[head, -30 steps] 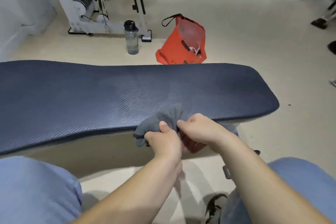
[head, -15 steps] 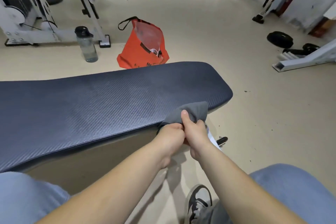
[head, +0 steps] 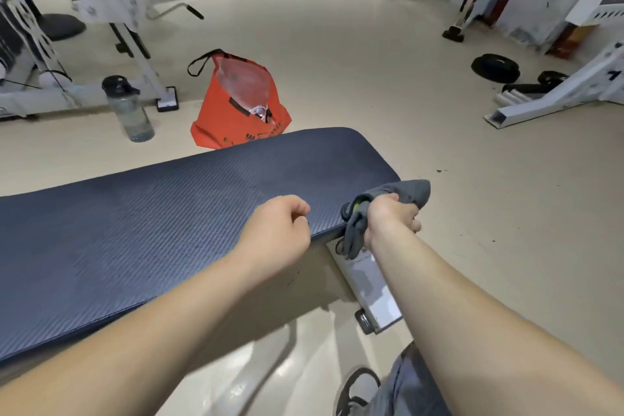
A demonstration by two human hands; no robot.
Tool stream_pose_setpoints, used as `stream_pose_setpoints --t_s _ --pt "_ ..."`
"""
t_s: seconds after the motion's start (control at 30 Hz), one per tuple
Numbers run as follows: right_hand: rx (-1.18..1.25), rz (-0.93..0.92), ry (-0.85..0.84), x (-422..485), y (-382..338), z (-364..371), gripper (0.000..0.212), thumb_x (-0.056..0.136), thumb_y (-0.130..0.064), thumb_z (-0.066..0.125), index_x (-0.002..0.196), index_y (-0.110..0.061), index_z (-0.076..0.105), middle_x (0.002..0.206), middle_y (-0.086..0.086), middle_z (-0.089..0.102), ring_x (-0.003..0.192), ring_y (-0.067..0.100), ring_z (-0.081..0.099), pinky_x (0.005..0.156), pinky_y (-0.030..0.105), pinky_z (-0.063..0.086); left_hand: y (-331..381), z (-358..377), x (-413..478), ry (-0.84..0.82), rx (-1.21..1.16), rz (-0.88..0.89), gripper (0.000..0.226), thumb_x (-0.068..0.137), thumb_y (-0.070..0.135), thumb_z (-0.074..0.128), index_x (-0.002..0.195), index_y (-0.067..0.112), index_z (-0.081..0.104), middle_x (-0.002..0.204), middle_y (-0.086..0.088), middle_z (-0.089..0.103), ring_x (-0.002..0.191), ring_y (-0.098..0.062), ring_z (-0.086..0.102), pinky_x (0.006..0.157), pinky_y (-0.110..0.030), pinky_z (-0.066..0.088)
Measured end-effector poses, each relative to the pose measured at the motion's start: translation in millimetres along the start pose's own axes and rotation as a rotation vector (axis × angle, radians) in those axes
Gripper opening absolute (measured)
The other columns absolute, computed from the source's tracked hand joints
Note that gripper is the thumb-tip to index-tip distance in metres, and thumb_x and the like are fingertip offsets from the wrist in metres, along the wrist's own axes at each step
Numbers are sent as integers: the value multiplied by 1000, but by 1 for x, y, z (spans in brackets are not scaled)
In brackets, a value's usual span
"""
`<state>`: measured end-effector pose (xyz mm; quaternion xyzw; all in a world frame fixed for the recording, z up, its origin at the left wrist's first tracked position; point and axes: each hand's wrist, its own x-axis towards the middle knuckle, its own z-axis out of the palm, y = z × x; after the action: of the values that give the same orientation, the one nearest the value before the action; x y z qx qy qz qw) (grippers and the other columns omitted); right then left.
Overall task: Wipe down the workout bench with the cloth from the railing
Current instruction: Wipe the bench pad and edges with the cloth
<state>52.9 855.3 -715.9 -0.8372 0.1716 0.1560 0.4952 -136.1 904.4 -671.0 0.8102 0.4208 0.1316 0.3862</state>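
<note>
As right hand (head: 391, 218) grips cloth (head: 412, 191), bag (head: 233, 121) open

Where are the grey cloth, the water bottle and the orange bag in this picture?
grey cloth (head: 414, 192), head view, on its bunched upper end.
water bottle (head: 133, 115), head view, on its clear body.
orange bag (head: 220, 116), head view, on its front panel.

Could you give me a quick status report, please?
Right hand grips cloth at bench end. Left hand curled, empty, over bench. Bag, bottle on floor beyond.
</note>
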Motion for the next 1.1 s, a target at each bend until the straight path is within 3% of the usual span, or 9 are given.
stream_pose_setpoints --t_s 0.13,0.23,0.33,0.5,0.73,0.9,1.0,1.1 --pt "-130 -103 -11 41 -19 3 54 106 -34 38 151 -4 32 156 18 30 140 43 38 116 48 28 6 5 34 -43 276 186 30 91 18 50 112 27 70 113 4 60 111 -22 59 92 -40 53" --pt "-217 -194 -26 66 -34 9 52 105 -29 37 150 -5 31 157 18 35 138 45 42 112 49 32 8 4 56 -99 421 157 34 86 16 47 110 31 68 114 5 55 115 -23 53 88 -43 53" --pt "-366 -341 -141 88 -54 20 47 102 -30 37 143 -7 38 145 21 51 129 45 52 107 49 43 10 0 75 -124 501 103 32 85 20 48 111 34 63 116 4 52 117 -24 49 92 -42 50" --pt "-562 -523 -311 104 -97 58 43 103 -28 34 139 -7 43 136 21 59 125 40 56 93 39 41 4 -2 97 -192 440 60 18 83 29 53 99 36 57 103 9 50 110 -21 47 96 -37 43" --pt "-743 -625 -396 88 -147 132 49 101 -34 27 141 -14 46 143 17 55 132 39 51 102 43 41 -9 -7 103 -188 348 119 25 84 25 55 105 37 61 101 15 51 105 -12 45 86 -26 37" --pt "-1044 -867 -620 30 -156 169 44 90 -34 44 129 -23 63 135 7 63 126 35 57 106 44 46 -27 -22 92 -141 231 238 37 88 26 57 123 38 65 117 24 54 114 1 49 102 -24 42" --pt "-1053 -1011 -774 -11 -139 200 55 86 -41 34 130 -23 61 141 6 61 128 35 56 109 48 43 -50 -47 84 -21 161 243 33 87 21 56 115 34 69 109 23 59 104 4 57 94 -22 47" --pt "-1048 -1109 -812 -43 -121 224 57 88 -45 29 131 -23 59 143 9 60 129 35 55 106 46 44 -80 -82 70 146 182 189 30 88 12 63 109 31 71 101 19 60 93 -1 59 83 -18 46"
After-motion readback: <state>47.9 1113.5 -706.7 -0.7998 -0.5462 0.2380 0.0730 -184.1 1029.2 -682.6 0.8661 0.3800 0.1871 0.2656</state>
